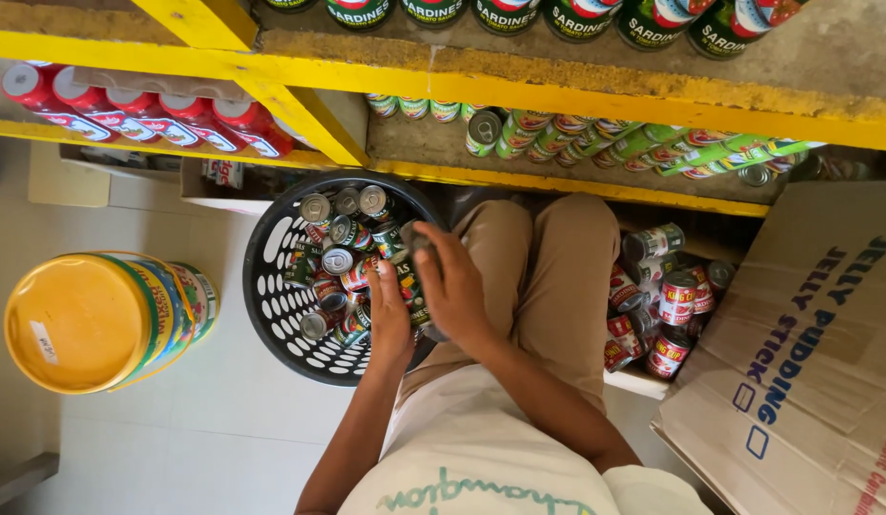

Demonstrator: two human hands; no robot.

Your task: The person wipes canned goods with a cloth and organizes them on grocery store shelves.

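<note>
White cotton shirt (462, 458) fills the lower frame. Right hand (454, 286) clasps a small round tin (416, 236) over the black perforated plastic basket (271, 305); left hand (389, 319) fingers rest among ribbed cans (338, 259) inside, grip unclear.

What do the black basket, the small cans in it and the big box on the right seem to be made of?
The black basket looks like moulded plastic with a matt finish: its wall has regular oval holes. The cans seem to be metal, with shiny silver lids and glossy printed sides. The box appears to be brown cardboard, dull and creased at its flaps.
</note>
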